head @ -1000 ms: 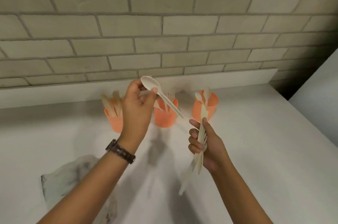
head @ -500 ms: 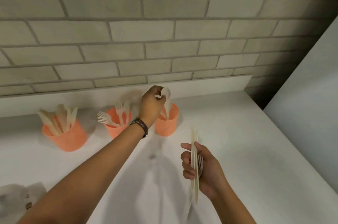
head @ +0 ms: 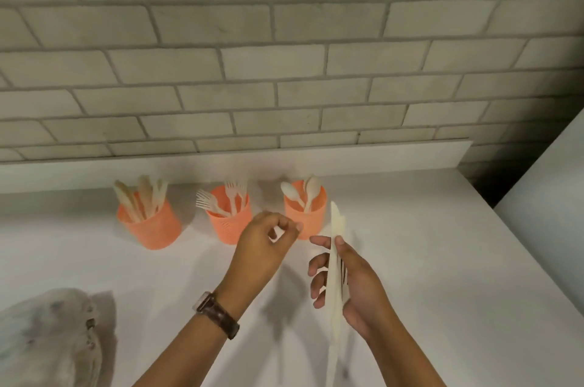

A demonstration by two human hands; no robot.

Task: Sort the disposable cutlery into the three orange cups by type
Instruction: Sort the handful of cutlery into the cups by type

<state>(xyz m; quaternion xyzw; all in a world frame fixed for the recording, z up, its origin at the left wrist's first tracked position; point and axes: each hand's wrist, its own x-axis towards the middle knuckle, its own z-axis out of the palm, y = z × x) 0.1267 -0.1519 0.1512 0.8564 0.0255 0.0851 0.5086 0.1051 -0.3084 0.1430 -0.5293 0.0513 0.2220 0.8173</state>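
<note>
1. The right hand grips an upright bundle of cutlery, with the thumb pressed on one side and the fingers curled round the other.
2. A knife tip rises above the thumb, and the handles hang below the palm. Fork tines show inside the grip, but the pieces in the bundle cannot be counted.
3. The left hand hovers just beside the bundle, loosely curled and empty.
4. Three orange cups stand on the counter: the left cup holds about four knives, the middle cup at least three forks, and the right cup two or three spoons.
</note>
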